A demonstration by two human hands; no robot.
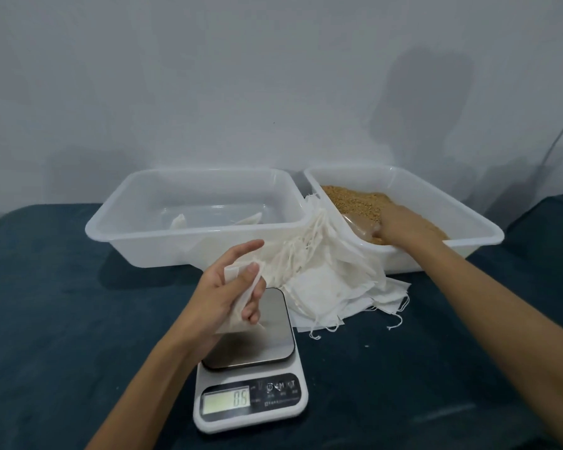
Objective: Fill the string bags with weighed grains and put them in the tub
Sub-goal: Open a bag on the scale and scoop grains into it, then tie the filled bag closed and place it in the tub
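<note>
My left hand (228,287) holds an empty white string bag (238,306) above the steel platform of a kitchen scale (251,368), thumb and fingers pinching its mouth. My right hand (400,227) reaches into the right tub (475,222), which holds brown grains (355,199), and grips a clear plastic scoop or cup (359,224) lying in them. The left tub (111,228) holds two white bags (179,220) at its bottom. The scale display shows digits.
A heap of empty white string bags (332,284) lies between the tubs and the scale, its strings trailing over the dark blue tabletop (46,303). A grey wall rises just behind the tubs. A dark object sits at the far right edge.
</note>
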